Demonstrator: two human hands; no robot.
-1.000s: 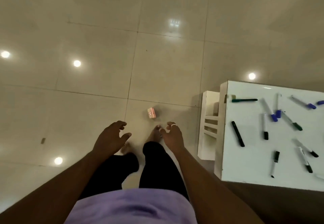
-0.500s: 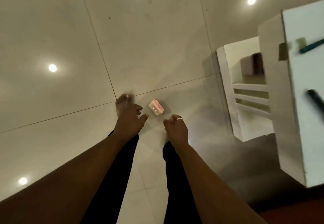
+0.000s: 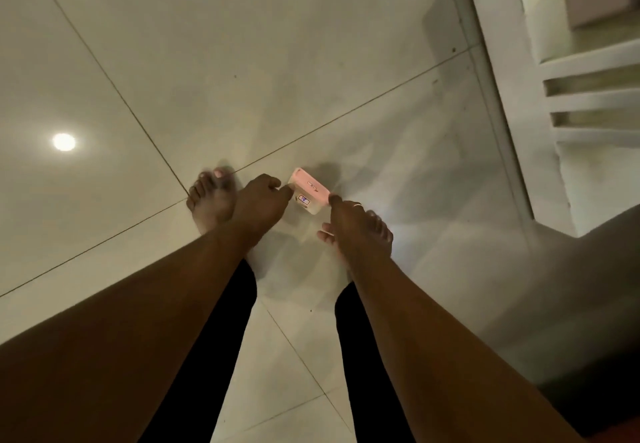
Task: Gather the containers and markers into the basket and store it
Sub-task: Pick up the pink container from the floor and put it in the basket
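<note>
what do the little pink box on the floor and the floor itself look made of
Pink box: probably smooth plastic or coated card; even pale pink faces, rounded edges, a small printed label. Floor: glossy glazed tile, likely ceramic; thin grout lines and a reflected ceiling light.

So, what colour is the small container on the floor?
The container is pale pink on top, with a whitish side; the head view shows it.

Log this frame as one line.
stage: pickup | left hand: fingertip at pink container's left end | right hand: fingertip at right end | container: on floor | basket: not in view
</note>
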